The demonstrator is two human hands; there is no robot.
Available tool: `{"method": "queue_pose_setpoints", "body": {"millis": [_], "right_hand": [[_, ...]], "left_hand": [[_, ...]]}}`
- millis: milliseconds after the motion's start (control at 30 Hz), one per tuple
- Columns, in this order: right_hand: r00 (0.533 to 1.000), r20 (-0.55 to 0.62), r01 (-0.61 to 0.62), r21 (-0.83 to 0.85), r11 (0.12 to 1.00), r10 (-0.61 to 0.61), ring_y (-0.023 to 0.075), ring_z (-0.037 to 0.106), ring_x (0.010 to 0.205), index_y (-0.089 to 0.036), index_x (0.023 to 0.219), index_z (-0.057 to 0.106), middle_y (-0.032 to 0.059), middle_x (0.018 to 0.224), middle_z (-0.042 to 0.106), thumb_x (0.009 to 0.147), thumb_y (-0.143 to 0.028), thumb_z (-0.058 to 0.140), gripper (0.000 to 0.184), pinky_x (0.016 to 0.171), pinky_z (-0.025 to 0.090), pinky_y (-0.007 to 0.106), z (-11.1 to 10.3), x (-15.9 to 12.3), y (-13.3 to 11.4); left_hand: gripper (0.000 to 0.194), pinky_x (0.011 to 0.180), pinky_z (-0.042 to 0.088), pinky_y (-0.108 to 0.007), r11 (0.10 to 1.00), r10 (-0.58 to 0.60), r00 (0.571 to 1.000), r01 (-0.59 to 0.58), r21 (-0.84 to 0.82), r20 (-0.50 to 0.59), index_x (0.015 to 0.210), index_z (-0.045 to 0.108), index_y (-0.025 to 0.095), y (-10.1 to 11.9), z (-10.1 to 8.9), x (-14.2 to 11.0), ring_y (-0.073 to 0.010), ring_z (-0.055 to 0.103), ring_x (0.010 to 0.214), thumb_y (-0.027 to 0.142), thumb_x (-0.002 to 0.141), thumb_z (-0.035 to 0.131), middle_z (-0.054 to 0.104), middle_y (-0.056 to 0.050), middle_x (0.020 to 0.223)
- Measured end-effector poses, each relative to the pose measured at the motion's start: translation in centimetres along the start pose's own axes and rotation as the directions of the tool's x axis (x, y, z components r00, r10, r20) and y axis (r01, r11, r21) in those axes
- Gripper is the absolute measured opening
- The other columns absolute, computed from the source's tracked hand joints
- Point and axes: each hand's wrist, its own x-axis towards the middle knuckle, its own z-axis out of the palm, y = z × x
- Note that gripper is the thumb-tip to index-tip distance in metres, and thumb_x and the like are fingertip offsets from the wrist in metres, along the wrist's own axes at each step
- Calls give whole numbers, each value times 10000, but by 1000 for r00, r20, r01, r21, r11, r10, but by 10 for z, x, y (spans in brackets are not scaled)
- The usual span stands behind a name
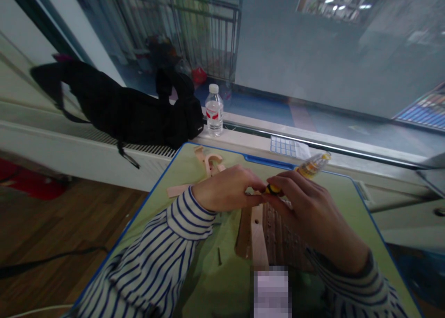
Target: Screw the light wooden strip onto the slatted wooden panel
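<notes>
My right hand (309,211) is wrapped round a screwdriver (314,165) with a clear, yellowish handle, its butt end pointing up to the right. Its yellow and black front end shows between my fingers. There, my left hand (232,188) pinches with thumb and forefinger; the shaft and tip are hidden. Beneath both hands lies a brown ridged block (278,239), partly covered by my right hand. A pale wooden strip (258,237) with a dark hole rests along its left side. One screw (219,256) lies on the green tabletop (201,281), left of the block.
Curved and straight wooden pieces (212,162) lie at the table's far left corner. Beyond, on the sill, stand a water bottle (214,111) and a black bag (135,109). A gridded sheet (283,145) lies by the window. A blue rim edges the table.
</notes>
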Motion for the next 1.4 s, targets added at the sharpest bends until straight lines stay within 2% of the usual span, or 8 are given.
{"method": "queue_pose_setpoints", "body": {"millis": [167, 367, 533, 733, 867, 1133, 1267, 1400], "right_hand": [[1000, -11, -9, -24, 1000, 9, 200, 629, 768, -166, 1024, 550, 69, 943, 649, 914, -290, 531, 167, 646, 501, 336, -1, -1, -1], [1000, 20, 8, 6, 1000, -9, 210, 628, 957, -171, 1186, 520, 84, 1143, 633, 910, -265, 536, 293, 807, 515, 361, -8, -1, -2], [999, 48, -2, 41, 999, 0, 189, 631, 917, -192, 1143, 549, 63, 1108, 642, 940, -257, 490, 221, 788, 515, 345, -8, -3, 1], [1000, 5, 10, -45, 999, -10, 191, 639, 832, -195, 1082, 557, 53, 1027, 653, 927, -275, 520, 178, 707, 513, 336, -3, -3, 1], [1000, -7, 4, -80, 997, -5, 194, 639, 805, -189, 1046, 560, 52, 994, 654, 926, -279, 519, 155, 680, 510, 334, -3, -1, 0], [1000, 17, -23, -60, 998, 24, 202, 641, 827, -190, 1054, 555, 50, 1010, 659, 928, -295, 510, 170, 707, 519, 352, -4, -2, -2], [999, 36, -9, -28, 1000, 10, 213, 624, 983, -178, 1178, 520, 70, 1165, 630, 916, -264, 524, 276, 818, 516, 365, -6, -3, -2], [999, 31, 11, -22, 1000, -10, 195, 631, 948, -185, 1156, 537, 62, 1132, 642, 939, -246, 483, 232, 805, 519, 349, -4, -2, 0]], "left_hand": [[124, 689, 386, -244, 999, -42, 999, 42, -2, -18, 873, 704, 195, 0, 0, 1, -144, 627, 769, 289, 859, 624, 701, -8, 790], [162, 745, 406, -252, 998, -65, 998, 65, -2, 10, 891, 702, 192, -1, -1, 0, -154, 644, 826, 313, 878, 596, 714, -14, 838], [114, 731, 389, -238, 999, -37, 999, 37, 16, 5, 862, 696, 192, 0, 0, 0, -135, 636, 793, 228, 873, 588, 699, 4, 790], [118, 672, 371, -232, 1000, 1, 1000, -2, 26, 7, 757, 664, 156, -1, 1, 1, -124, 611, 719, 175, 843, 585, 656, 5, 701], [128, 675, 373, -240, 999, 0, 1000, 0, 37, -2, 775, 668, 167, -2, 2, 1, -130, 617, 732, 192, 855, 572, 659, 7, 711], [133, 694, 384, -244, 998, -33, 999, 35, 46, -36, 862, 691, 196, -5, 3, 1, -142, 642, 778, 314, 854, 628, 694, 7, 778], [236, 668, 387, -241, 998, -18, 999, 21, 57, -43, 815, 678, 172, -6, 4, 1, -140, 639, 740, 369, 890, 573, 684, -6, 742], [142, 708, 397, -240, 999, -21, 1000, 22, 44, -22, 862, 689, 182, -5, 4, 1, -137, 649, 782, 275, 885, 584, 703, -2, 787]]}}
